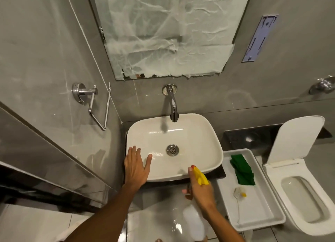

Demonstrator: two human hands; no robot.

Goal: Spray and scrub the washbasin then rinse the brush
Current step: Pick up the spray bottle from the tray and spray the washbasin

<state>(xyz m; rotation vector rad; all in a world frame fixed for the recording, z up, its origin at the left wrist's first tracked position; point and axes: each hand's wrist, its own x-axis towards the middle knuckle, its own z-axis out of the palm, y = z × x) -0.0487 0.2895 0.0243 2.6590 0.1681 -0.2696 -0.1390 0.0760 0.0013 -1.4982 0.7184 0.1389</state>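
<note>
My right grip is wrapped round the spray bottle, yellow nozzle aimed at the washbasin just ahead. Left grip open, flat on the basin's near-left rim. Brush in the tray right of the bottle. Risk: left grip sits near the spray line, could get misted.

We see bathroom: basin under wall tap, mirror far, toilet right, tiled walls.

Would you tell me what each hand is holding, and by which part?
The right hand grips the spray bottle at its neck, below the yellow trigger head. The left hand holds nothing.
</note>
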